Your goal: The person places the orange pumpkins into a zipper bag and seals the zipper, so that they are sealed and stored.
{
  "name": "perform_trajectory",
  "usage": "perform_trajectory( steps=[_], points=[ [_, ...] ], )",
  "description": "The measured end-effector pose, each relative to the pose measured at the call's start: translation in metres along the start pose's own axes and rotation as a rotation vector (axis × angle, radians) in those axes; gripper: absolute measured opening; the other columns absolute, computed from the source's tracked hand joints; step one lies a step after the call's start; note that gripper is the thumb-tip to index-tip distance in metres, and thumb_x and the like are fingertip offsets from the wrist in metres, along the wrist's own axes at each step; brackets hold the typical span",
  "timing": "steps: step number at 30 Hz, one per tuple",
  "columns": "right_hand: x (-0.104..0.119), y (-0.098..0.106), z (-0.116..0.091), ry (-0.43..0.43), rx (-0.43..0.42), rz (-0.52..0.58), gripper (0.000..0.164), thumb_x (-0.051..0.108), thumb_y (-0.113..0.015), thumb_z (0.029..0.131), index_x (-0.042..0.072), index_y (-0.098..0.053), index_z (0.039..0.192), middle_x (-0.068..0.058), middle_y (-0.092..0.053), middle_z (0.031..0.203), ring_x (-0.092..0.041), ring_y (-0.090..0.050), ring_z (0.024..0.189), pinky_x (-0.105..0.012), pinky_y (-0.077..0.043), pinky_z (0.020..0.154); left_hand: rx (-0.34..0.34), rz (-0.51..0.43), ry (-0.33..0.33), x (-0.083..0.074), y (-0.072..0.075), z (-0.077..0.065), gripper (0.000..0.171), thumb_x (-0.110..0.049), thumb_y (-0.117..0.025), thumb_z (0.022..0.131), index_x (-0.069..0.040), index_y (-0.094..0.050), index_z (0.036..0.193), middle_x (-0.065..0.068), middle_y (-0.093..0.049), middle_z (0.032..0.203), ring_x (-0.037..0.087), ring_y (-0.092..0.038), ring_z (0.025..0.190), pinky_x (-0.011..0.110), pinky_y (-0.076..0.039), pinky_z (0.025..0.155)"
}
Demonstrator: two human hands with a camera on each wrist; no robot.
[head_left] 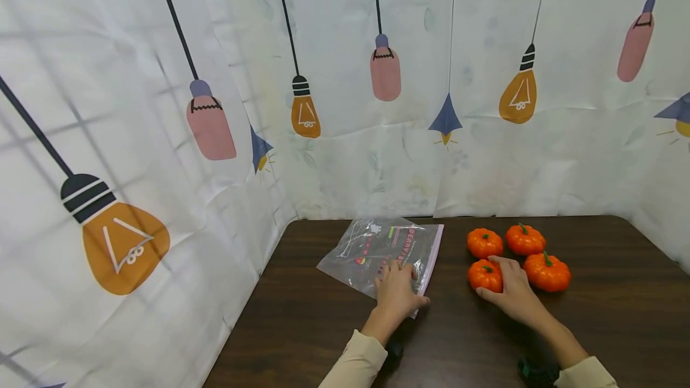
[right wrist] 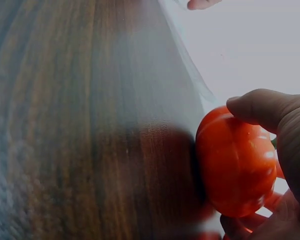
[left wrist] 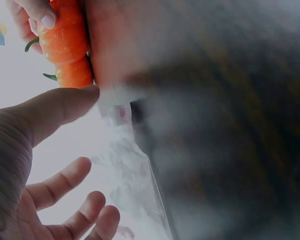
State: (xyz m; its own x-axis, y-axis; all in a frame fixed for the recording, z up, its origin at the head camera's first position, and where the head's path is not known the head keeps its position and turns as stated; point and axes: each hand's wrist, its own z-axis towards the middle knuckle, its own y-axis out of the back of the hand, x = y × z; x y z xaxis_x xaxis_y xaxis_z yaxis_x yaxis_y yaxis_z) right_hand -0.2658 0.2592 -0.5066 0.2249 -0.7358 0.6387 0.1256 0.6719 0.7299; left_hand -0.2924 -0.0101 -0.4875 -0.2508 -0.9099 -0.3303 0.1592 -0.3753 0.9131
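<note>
A clear zip bag (head_left: 358,250) with printed lettering lies flat on the left of the table. Over its near right part is my left hand (head_left: 398,292), its thumb held apart and its fingers loosely bent, as the left wrist view shows. On the right side, my right hand (head_left: 512,291) grips a small orange pumpkin (head_left: 484,277) that rests on the table. In the right wrist view the thumb lies across one side of this pumpkin (right wrist: 235,162) and the fingers curl round the other.
Three more orange pumpkins stand close by: one behind the held one (head_left: 484,243), another at the back right (head_left: 524,239), and a third (head_left: 547,272) right beside my right hand. White curtains (head_left: 345,160) printed with lamps surround the dark wooden table (head_left: 302,328).
</note>
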Motion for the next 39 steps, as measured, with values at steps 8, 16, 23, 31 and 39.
perform_trajectory(
  steps=[8,16,23,31,39],
  points=[
    [-0.002,0.000,-0.001,0.012,0.003,0.004,0.084,0.035,-0.079,0.088,-0.005,-0.034,0.147,-0.037,-0.032,0.143,-0.054,-0.039,0.121,-0.070,-0.044,0.088,-0.016,-0.013,-0.019,0.000,0.000,0.000,0.043,-0.036,-0.096,0.062,-0.019,-0.063,0.084,0.003,-0.055,0.096,0.026,-0.057,0.100,0.045,-0.045,0.070],
    [-0.004,-0.001,-0.001,0.017,0.008,0.010,0.087,0.036,-0.080,0.087,-0.005,-0.033,0.148,-0.037,-0.032,0.143,-0.055,-0.041,0.124,-0.074,-0.042,0.092,-0.070,-0.009,-0.085,0.010,0.002,0.000,0.033,-0.031,-0.092,0.063,-0.018,-0.064,0.077,0.001,-0.060,0.086,0.024,-0.061,0.084,0.037,-0.046,0.066],
    [-0.004,-0.001,-0.001,0.018,0.021,0.004,0.091,0.035,-0.081,0.086,-0.007,-0.030,0.149,-0.038,-0.034,0.141,-0.054,-0.044,0.123,-0.073,-0.042,0.095,-0.052,0.081,-0.137,0.013,0.004,-0.001,0.022,-0.034,-0.087,0.069,-0.022,-0.069,0.066,-0.003,-0.068,0.073,0.020,-0.065,0.071,0.031,-0.050,0.062],
    [-0.002,0.002,0.002,0.015,0.045,0.014,0.096,0.036,-0.084,0.084,-0.009,-0.028,0.148,-0.038,-0.035,0.141,-0.052,-0.048,0.122,-0.070,-0.044,0.096,0.012,0.124,-0.096,0.009,0.005,-0.004,0.024,-0.037,-0.087,0.070,-0.027,-0.067,0.061,-0.007,-0.066,0.068,0.017,-0.063,0.069,0.035,-0.047,0.058],
    [-0.004,0.005,0.004,-0.004,0.064,0.011,0.096,0.041,-0.084,0.083,-0.007,-0.031,0.148,-0.035,-0.042,0.141,-0.050,-0.053,0.121,-0.068,-0.045,0.096,0.001,0.054,-0.076,0.012,0.004,-0.006,0.024,-0.030,-0.085,0.072,-0.026,-0.063,0.061,-0.009,-0.065,0.069,0.015,-0.064,0.070,0.035,-0.044,0.060]
  ],
)
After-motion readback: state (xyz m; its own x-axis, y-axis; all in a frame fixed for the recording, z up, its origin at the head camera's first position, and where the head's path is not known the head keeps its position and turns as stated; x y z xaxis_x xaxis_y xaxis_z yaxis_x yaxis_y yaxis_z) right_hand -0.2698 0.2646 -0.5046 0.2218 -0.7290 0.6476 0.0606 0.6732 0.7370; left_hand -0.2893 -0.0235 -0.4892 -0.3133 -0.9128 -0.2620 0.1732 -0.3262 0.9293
